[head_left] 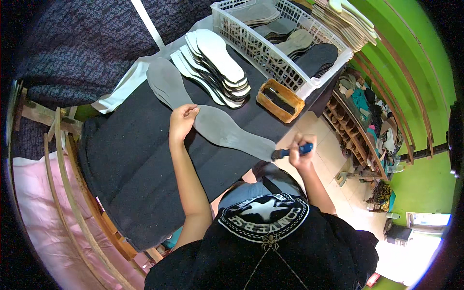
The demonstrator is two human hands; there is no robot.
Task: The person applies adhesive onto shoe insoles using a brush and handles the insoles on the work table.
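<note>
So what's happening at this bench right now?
A person sits at a table covered in dark cloth. The left hand presses on a grey shoe insole lying flat, next to another grey insole. The right hand grips a blue-handled brush, its bristles at the insole's near tip. Behind it are a fanned stack of white insoles, a small brown tin and a white basket of dark insoles.

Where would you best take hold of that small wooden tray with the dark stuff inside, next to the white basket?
Probably by the two long wooden walls of the wooden tray, pinched from above. Its rim is raised and bare, while the middle holds dark material. The white basket crowds its far side, so coming from the near, open side over the black work surface seems easiest.
</note>
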